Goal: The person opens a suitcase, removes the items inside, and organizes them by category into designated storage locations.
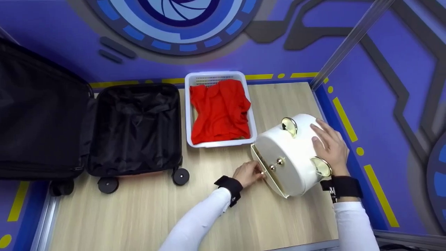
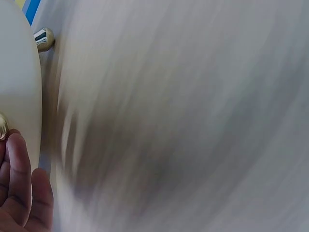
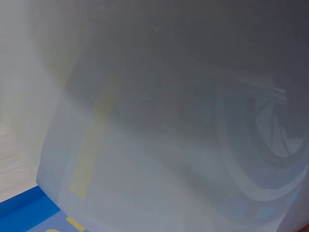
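A rounded white storage box (image 1: 296, 153) with gold-coloured fittings lies at an angle on the right of the table. Its drawer front (image 1: 268, 172) stands slightly out from the body. At this front, my left hand (image 1: 248, 173) pinches a small gold knob (image 2: 3, 126), its fingertips close round it in the left wrist view. My right hand (image 1: 331, 144) rests with fingers spread on the box's white top, beside a gold-rimmed round piece (image 1: 321, 166). A similar piece (image 1: 289, 126) sits further back. In the right wrist view a glossy, reflecting white surface (image 3: 145, 159) fills most of the picture.
A white plastic basket (image 1: 188, 115) holding a red cloth garment (image 1: 221, 111) stands at the back middle. Left of it, an open black suitcase (image 1: 134, 170) with wheels lies on the wooden table (image 1: 139, 216). Patterned purple walls (image 1: 376, 115) border the table behind and at right.
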Demonstrator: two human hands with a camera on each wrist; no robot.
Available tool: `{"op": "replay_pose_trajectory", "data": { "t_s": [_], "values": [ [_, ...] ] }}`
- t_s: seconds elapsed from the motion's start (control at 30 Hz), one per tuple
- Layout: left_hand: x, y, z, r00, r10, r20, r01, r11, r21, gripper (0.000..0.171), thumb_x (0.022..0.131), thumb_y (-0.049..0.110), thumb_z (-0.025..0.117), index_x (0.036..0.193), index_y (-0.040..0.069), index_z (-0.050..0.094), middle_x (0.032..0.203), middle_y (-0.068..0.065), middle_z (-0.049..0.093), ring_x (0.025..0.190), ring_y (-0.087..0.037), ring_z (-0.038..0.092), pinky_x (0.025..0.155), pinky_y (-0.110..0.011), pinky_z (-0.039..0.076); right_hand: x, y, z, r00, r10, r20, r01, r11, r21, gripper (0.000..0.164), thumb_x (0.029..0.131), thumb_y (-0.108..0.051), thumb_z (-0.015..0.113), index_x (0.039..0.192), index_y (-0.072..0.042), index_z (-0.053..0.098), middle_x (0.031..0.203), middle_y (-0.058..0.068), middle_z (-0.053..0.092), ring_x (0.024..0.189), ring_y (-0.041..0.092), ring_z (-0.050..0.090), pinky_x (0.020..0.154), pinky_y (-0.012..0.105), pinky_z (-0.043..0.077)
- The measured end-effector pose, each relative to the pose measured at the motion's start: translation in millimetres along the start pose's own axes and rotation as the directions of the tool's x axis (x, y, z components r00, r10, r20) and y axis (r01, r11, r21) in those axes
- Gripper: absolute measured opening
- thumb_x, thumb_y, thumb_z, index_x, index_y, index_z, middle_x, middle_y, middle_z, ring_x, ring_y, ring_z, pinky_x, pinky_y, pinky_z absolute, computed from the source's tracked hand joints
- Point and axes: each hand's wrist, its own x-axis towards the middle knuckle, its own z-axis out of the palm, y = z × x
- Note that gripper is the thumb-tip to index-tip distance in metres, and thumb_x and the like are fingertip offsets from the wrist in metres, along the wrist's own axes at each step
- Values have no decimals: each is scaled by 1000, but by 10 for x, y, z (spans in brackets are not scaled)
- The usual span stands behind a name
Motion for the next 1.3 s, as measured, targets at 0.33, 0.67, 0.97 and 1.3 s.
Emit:
{"op": "replay_pose_trajectory", "data": {
  "t_s": [0.33,0.67,0.97,1.3],
  "values": [
    [127,20,-64,996,-84,8,83,995,55,20,88,28,84,94,16,69,94,3,75,85,-16,70,69,-31,53,62,-70,138,1000,-21,0,21,999,32,41,90,-20,68,129,-15,74,145,8,63,87,26,56,63,15,25],
    [-88,55,-286,999,-8,40,4,997,82,27,90,34,82,106,16,70,104,2,68,89,-8,65,72,-25,50,45,-48,1,990,52,133,-75,982,173,42,94,-11,69,135,-11,70,154,10,54,140,37,46,109,46,34],
    [-642,-73,-994,973,197,-117,-171,965,201,25,92,35,79,102,14,69,94,1,66,78,-9,65,68,-23,50,-3,-741,-609,981,47,190,-97,961,259,41,93,9,67,134,4,67,145,26,57,145,6,43,114,14,29],
    [-1256,-384,-1626,853,322,-411,-113,882,457,27,83,20,85,104,13,69,109,-2,66,96,-23,67,73,-40,53,-585,-1234,-145,971,-236,-37,232,968,-91,51,93,-32,63,131,2,68,142,19,62,133,49,52,118,67,25]
  ]
}}
